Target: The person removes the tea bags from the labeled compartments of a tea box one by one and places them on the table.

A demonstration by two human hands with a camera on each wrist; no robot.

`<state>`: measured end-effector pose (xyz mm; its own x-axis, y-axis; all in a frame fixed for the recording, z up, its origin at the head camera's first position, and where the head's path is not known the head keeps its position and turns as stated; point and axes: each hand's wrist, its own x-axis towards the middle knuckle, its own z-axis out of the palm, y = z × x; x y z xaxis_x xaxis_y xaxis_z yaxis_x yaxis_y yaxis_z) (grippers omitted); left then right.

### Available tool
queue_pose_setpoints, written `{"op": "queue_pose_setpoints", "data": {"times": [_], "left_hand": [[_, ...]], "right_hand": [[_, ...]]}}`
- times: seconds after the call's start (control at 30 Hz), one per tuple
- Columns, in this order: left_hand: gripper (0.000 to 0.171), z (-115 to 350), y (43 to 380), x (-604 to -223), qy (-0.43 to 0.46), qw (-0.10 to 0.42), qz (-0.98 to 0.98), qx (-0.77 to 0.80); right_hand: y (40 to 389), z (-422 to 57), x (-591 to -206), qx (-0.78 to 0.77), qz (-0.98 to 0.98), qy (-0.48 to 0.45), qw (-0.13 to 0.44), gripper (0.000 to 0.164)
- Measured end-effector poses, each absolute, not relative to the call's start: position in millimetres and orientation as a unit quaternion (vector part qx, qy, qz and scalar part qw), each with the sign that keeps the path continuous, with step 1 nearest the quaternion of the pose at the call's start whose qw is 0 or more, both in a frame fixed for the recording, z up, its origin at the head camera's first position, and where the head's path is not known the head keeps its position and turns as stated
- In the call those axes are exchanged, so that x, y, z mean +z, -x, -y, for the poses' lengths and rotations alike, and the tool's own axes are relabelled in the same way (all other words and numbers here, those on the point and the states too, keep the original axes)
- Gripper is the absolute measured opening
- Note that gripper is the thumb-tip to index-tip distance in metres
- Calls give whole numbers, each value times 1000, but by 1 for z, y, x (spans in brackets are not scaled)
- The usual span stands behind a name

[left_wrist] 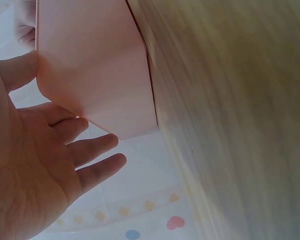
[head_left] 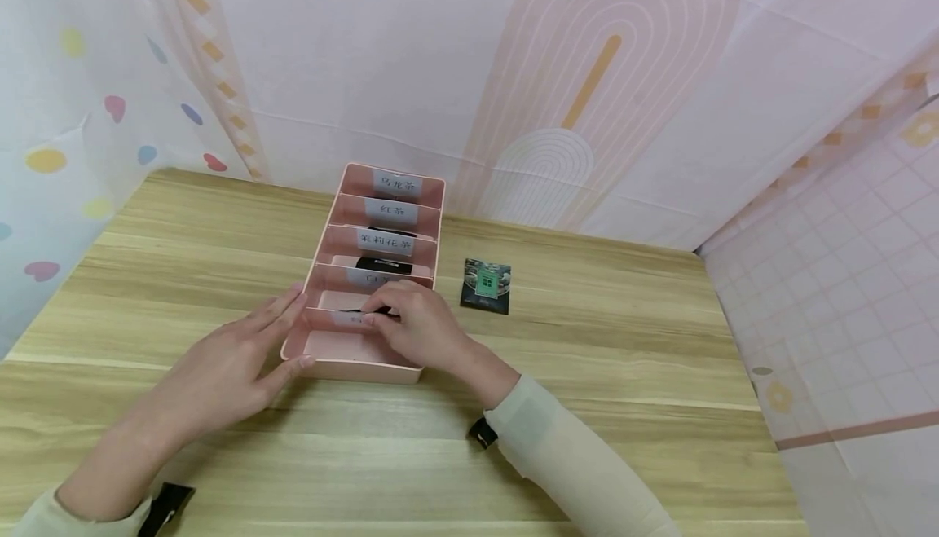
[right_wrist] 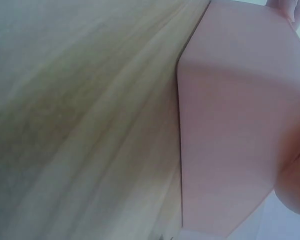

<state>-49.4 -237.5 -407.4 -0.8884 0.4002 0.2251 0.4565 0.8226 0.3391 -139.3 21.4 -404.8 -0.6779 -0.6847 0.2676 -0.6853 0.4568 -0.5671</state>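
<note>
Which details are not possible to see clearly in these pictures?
Head view: the dark item, mostly hidden by the right hand.
Head view: the front label, partly behind that hand.
Head view: print on the green-and-black packet, too small.
Right wrist view: that hand, cut off by the edge.

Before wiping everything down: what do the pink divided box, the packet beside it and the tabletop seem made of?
Pink divided box: probably moulded plastic, smooth and satin; even colour and rounded corners suggest it.
Packet: perhaps printed film or foil, being thin and flat; gloss is unclear, paper possible.
Tabletop: smooth, with streaked wood grain; whether real wood or laminate, I can't tell.
</note>
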Motion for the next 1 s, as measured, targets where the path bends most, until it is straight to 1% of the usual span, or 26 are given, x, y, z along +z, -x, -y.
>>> {"op": "queue_pose_setpoints", "data": {"times": [0.17, 0.4, 0.5, 1.0], "left_hand": [[77, 238, 49, -407, 225, 70, 952, -196], [78, 238, 49, -407, 220, 60, 953, -199], [78, 238, 49, -407, 219, 60, 953, -200], [79, 239, 50, -408, 220, 56, 954, -198]], "right_hand": [[140, -24, -403, 349, 845, -405, 1, 8], [143, -26, -401, 367, 824, -426, 67, 6], [145, -29, -397, 366, 823, -426, 85, 6], [153, -38, -374, 352, 826, -428, 100, 8]]}}
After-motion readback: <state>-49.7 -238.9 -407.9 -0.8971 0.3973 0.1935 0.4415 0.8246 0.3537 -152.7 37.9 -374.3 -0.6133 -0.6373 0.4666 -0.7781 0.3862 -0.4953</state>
